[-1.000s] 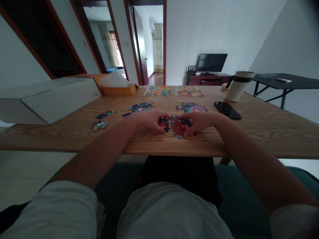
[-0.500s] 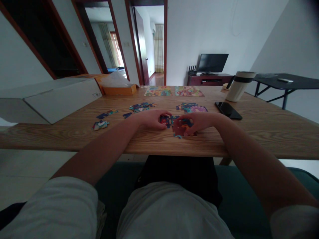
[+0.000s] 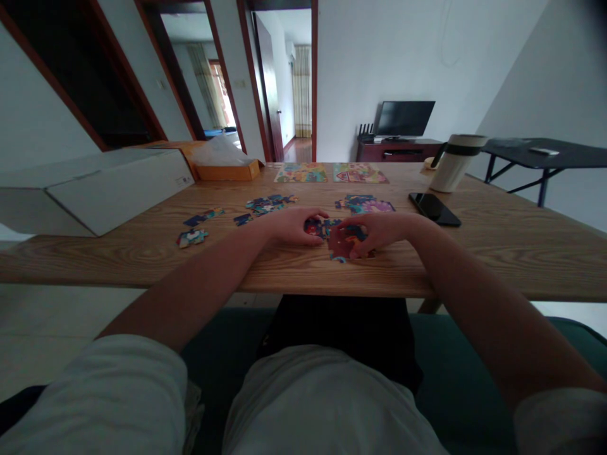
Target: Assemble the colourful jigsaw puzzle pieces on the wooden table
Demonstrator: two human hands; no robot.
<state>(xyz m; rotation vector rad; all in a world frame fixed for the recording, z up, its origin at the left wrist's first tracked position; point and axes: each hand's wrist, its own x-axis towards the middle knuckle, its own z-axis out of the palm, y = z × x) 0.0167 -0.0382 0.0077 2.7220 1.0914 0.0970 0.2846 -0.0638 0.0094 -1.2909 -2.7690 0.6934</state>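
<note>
Our half-curled left hand (image 3: pixel 298 225) holds the small puzzle part (image 3: pixel 312 227), our half-curled right hand (image 3: pixel 380 229) the big part (image 3: pixel 338 242). We're likely joining them; the edges must match.

A flat-screen television (image 3: pixel 406 118) stands on a low, dark red cabinet (image 3: pixel 370 153) beside a router (image 3: pixel 365 136) in the living room of a home. Beyond an open door (image 3: pixel 268 82), a long curtain (image 3: pixel 302 95) hangs in an adjoining room.

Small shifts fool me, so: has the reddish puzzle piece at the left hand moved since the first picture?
Yes: the puzzle piece has shifted forward, farther from the near edge of the table.
</note>
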